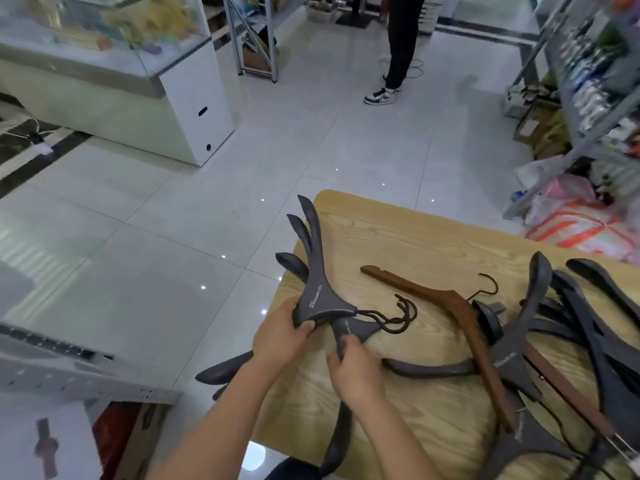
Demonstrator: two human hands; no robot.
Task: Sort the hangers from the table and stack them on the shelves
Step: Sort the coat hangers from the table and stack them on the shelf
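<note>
Grey hangers between curled fingers

Both bare forearms are reaching forward from the bottom edge of the view, the left forearm rising at a slant from the lower left and the right forearm coming up beside it. The wrists are nearly straight. The left hand is lying a little farther forward and is gripping a bunch of gray hangers at the middle part, with the thumb pressing on top and the fingers curling underneath. The right hand is showing its back to the camera, and its fingers are closing around one arm of another gray hanger. The two hands are working close together, almost side by side.
</note>
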